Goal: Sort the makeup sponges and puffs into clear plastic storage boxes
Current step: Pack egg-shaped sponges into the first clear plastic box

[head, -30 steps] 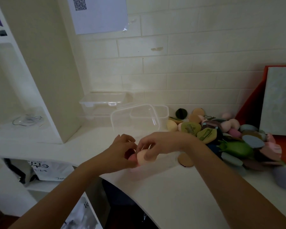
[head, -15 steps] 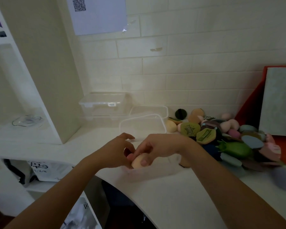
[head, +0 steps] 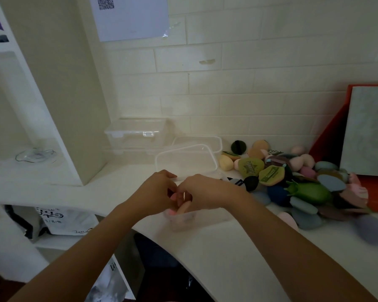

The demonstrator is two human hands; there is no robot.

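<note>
Now, small clear box (head: 182,225): counter's (head: 227,262) front edge, under both hands.
Right hand (head: 205,191): pinches peach sponge (head: 184,209) over it.
Left hand (head: 154,192): curled, grip unclear.
Open box (head: 186,163): empty, behind.
Sponge pile (head: 292,184): right side.

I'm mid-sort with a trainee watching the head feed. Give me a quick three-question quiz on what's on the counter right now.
1. True or false: the pile of sponges and puffs lies to the left of the right hand.
2. What colour is the sponge held in the right hand's fingers? A peach, B black, C blue.
3. Fill the gap: the rear clear storage box stands against the ____ wall.
Key: 1 false, the pile lies to its right; 2 A; 3 tiled.
</note>
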